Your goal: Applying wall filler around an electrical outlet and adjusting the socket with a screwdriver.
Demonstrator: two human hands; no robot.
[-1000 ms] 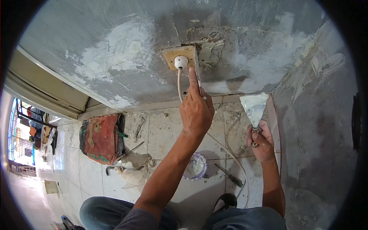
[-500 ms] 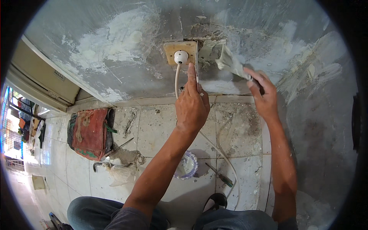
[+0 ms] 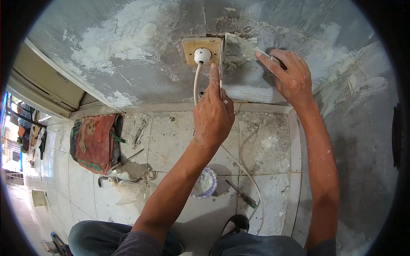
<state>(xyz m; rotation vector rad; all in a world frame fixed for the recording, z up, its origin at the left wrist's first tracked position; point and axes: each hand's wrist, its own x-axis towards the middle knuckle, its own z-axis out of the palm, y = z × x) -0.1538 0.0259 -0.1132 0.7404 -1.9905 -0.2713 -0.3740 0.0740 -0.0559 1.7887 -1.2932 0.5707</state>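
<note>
My right hand point(image 3: 294, 79) is closed around the handle of a putty knife point(image 3: 242, 47), whose blade, coated in pale filler, lies against the wall just right of the wooden mounting block point(image 3: 211, 44). On that block sits a round white electrical fitting point(image 3: 202, 55), and a white cable point(image 3: 196, 85) hangs from it. My left hand point(image 3: 211, 117) grips a thin flat blade point(image 3: 221, 70), seen edge-on, upright along the block's right side. Its index finger points up against the block's lower part; the other fingers curl around the blade, partly hidden.
A tub of white filler point(image 3: 215, 183) stands on the tiled floor by my left forearm, with a screwdriver point(image 3: 242, 195) to its right. Farther left lie a red bag point(image 3: 96, 143) and a crumpled plastic bag point(image 3: 130, 192). Cable runs across the tiles; the right wall point(image 3: 358, 149) closes that side.
My right hand has moved up, bringing the putty knife from away to the right onto the wall beside the block. My left hand keeps its place at the block. The view has shifted slightly.
</note>
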